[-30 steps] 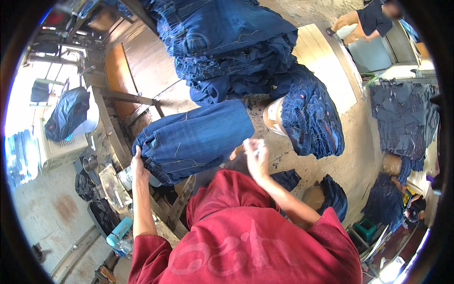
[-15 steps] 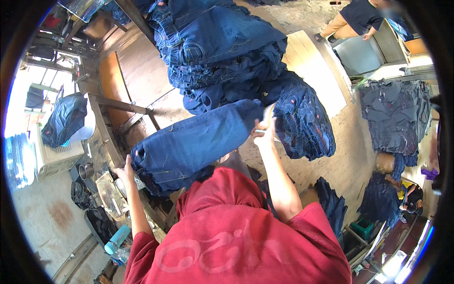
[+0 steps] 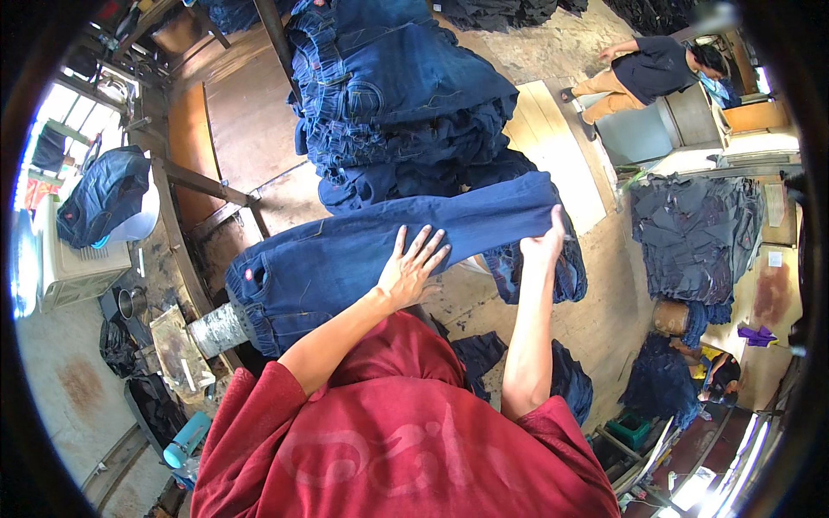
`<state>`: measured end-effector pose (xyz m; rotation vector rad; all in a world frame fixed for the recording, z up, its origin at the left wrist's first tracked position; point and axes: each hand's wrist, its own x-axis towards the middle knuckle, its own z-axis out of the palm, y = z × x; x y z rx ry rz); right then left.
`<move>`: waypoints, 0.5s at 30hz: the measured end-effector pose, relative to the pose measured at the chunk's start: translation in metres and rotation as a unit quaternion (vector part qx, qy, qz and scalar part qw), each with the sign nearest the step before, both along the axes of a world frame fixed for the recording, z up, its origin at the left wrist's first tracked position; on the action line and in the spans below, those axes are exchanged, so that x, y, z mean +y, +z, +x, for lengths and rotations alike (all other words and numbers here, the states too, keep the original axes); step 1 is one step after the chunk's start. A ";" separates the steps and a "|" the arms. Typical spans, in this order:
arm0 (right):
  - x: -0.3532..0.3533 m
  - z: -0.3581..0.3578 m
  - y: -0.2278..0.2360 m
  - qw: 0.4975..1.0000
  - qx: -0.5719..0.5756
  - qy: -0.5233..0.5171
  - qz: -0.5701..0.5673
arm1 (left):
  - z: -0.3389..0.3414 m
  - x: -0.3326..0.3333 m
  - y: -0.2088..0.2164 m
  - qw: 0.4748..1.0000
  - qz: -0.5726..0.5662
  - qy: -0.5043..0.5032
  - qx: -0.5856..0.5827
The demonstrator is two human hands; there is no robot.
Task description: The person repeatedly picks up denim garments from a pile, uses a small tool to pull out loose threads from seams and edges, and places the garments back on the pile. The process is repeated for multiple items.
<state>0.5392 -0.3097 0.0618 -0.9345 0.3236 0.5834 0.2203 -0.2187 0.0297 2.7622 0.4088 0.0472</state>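
Observation:
A pair of dark blue jeans (image 3: 328, 255) stretches across in front of me, its gathered waist at the left and a leg running to the right. My left hand (image 3: 413, 269) lies on the leg near its middle, fingers spread flat on the denim. At the leg's right end, my right hand (image 3: 542, 244) grips the hem, with the thumb on top. The waist end rests by a grey-white cylinder (image 3: 216, 330). What supports the middle of the jeans is hidden.
A tall pile of folded jeans (image 3: 397, 86) stands just beyond, with another denim bundle (image 3: 566, 274) below my right hand. Wooden framing (image 3: 186, 250) is at the left. Dark garments (image 3: 695, 237) are stacked at the right. A person (image 3: 643, 73) walks at the far right; another person (image 3: 718, 375) is lower right.
My left hand has left the waist end and moved right onto the leg. My right hand has shifted right to the hem, and the leg now reaches farther right.

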 end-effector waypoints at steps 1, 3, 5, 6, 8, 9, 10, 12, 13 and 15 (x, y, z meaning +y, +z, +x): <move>-0.001 0.000 0.015 0.999 -0.027 0.008 0.027 | 0.005 -0.001 -0.003 1.000 0.004 -0.016 0.005; 0.003 0.002 0.051 0.995 -0.091 -0.029 -0.001 | 0.019 -0.004 -0.007 0.999 0.013 -0.036 -0.004; 0.017 -0.006 0.090 0.981 -0.162 -0.085 -0.067 | 0.032 -0.013 -0.009 0.999 0.000 -0.051 0.001; 0.027 -0.015 0.109 0.978 -0.191 -0.072 -0.049 | 0.035 -0.020 -0.010 0.999 -0.015 -0.041 -0.004; 0.044 -0.043 0.148 0.959 -0.241 -0.058 -0.134 | 0.037 -0.035 -0.011 0.999 0.026 0.031 -0.030; 0.058 -0.061 0.162 0.920 -0.357 -0.048 -0.158 | 0.035 -0.042 -0.011 0.997 -0.047 0.057 -0.033; 0.070 -0.085 0.171 0.909 -0.406 -0.017 -0.090 | 0.034 -0.048 -0.013 0.997 -0.039 0.065 0.000; 0.085 -0.143 0.176 0.782 -0.566 0.063 -0.254 | 0.030 -0.055 -0.015 0.996 0.074 0.038 0.043; 0.090 -0.180 0.167 0.757 -0.575 0.153 -0.269 | 0.028 -0.057 -0.015 0.993 0.104 0.043 0.042; 0.106 -0.255 0.130 0.646 -0.687 0.279 -0.181 | 0.028 -0.058 -0.015 0.993 0.097 0.022 0.064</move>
